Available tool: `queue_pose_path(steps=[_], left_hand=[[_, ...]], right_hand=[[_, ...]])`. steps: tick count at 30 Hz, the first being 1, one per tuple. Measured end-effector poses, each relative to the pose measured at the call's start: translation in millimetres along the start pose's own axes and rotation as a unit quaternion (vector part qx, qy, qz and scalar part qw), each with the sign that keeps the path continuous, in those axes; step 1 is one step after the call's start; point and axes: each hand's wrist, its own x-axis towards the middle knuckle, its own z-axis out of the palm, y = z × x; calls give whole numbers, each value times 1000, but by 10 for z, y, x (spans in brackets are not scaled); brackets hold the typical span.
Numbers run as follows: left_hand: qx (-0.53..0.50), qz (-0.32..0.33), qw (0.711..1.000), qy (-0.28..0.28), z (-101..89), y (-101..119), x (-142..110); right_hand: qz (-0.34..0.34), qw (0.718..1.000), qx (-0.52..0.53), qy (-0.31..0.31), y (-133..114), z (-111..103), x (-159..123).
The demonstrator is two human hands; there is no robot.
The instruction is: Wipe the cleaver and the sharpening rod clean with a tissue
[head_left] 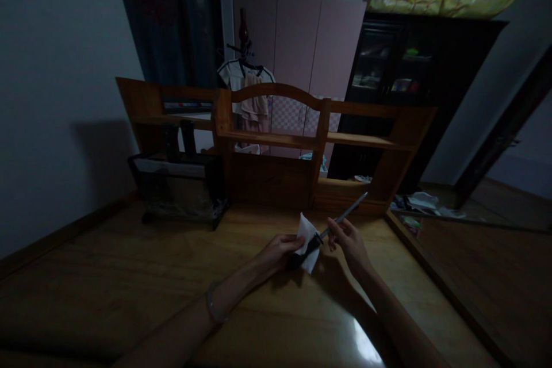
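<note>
A honing steel, a thin grey rod with a black handle, is held above the wooden desk, its tip pointing up and to the right. My left hand is closed on the handle end together with a white tissue, which lies behind and around the handle. On the rod just above the guard, the fingers of my right hand pinch the metal. Some fingertips of both hands are hidden.
A black knife holder with two black handles sticking up stands on the desk at left. A wooden shelf runs along the back. Beyond it are a pink wardrobe and a dark cabinet. A raised edge borders the desk's right side.
</note>
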Motion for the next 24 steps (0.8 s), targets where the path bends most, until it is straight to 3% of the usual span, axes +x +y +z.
queue_pose_path(steps=[13,16,24], left_hand=[[-9,4,1000,8,-31,18,0],[-24,7,1000,5,-55,34,-2],[-58,21,998,-11,-67,31,7]], right_hand=[[-48,974,-15,221,47,-261,65],[-26,977,33,209,114,-302,104],[81,975,191,74,97,-271,153]])
